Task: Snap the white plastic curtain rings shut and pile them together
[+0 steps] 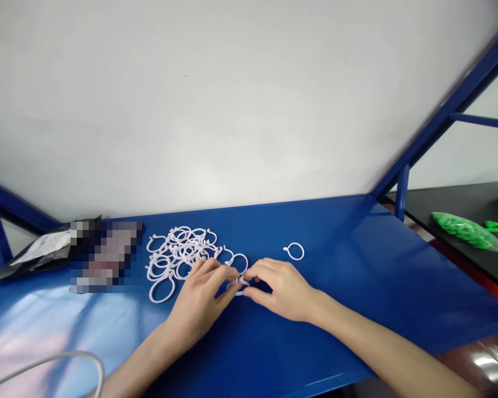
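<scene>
Between my two hands is a white plastic ring (pixel 239 292) with a small clasp at its top edge. My left hand (pixel 205 293) pinches it from the left, thumb and fingers closed at the clasp. From the right, my right hand (pixel 280 287) grips the same ring with thumb and fingertips; the exact contact is partly hidden. Just behind the fingertips lies another white ring (pixel 247 264). A pile of similar white clasp rings (pixel 186 243) spreads out beyond my left hand. One single ring (pixel 303 251) rests apart, beyond my right hand.
The rings lie on a blue table (pixel 340 232) against a white wall. At the left are a black plastic package (pixel 58 246) and a blurred-out flat item (pixel 108 257). A white cable (pixel 66 355) curves at the lower left. Right, a bag of green pieces (pixel 467 229) sits on a dark surface.
</scene>
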The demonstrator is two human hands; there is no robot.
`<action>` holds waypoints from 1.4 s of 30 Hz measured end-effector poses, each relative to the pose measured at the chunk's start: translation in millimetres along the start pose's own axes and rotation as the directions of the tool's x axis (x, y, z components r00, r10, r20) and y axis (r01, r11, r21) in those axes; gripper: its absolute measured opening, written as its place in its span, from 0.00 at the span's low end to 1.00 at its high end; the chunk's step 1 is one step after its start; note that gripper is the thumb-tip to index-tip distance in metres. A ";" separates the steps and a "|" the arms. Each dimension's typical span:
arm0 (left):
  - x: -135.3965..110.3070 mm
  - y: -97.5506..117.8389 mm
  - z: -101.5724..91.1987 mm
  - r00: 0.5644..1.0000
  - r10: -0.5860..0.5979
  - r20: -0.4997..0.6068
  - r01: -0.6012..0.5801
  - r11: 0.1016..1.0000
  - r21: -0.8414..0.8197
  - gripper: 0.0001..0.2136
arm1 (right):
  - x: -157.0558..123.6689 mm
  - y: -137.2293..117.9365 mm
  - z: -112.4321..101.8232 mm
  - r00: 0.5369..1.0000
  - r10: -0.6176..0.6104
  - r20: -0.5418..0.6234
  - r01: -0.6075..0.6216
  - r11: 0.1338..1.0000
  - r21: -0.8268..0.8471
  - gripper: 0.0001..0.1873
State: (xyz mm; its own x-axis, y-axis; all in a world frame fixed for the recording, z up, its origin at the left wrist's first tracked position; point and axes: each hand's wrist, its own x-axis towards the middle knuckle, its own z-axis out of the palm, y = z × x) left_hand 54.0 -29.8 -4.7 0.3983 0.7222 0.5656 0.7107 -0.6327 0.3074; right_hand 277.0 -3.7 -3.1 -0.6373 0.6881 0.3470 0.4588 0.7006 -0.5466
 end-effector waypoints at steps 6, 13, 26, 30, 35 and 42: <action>-1.7 4.2 -2.4 0.995 -0.092 0.042 0.101 0.952 -0.290 0.03 | -1.8 -2.9 1.1 0.991 -0.080 -0.103 0.086 0.995 0.055 0.09; -1.3 4.3 -5.4 0.983 -0.178 0.053 0.183 0.883 -0.432 0.05 | -1.4 -6.9 -1.9 0.975 -0.092 -0.204 0.100 0.994 0.032 0.09; -6.3 13.0 2.6 0.979 -0.200 -0.044 0.141 0.814 -0.564 0.06 | -5.1 -14.7 -0.5 0.945 -0.268 -0.188 0.237 0.956 -0.173 0.11; -7.9 14.9 7.0 0.982 -0.168 -0.090 0.074 0.770 -0.634 0.08 | -8.4 -15.2 2.3 0.945 -0.279 -0.171 0.249 0.952 -0.180 0.12; -8.9 15.7 11.5 0.987 -0.121 -0.102 0.031 0.780 -0.625 0.07 | -11.6 -14.2 3.8 0.954 -0.279 -0.108 0.250 0.941 -0.228 0.14; -1.5 -3.3 10.2 0.998 -0.026 -0.056 0.011 0.966 -0.257 0.04 | -0.7 -0.9 6.0 0.988 -0.131 -0.081 0.113 0.974 -0.196 0.14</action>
State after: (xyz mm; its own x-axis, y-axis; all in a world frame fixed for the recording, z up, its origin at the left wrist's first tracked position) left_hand 57.0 -25.9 -14.3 0.3462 0.7215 0.5996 0.5423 -0.6754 0.4997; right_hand 273.4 -5.9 -7.4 -0.6400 0.6032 0.4761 0.4957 0.7975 -0.3439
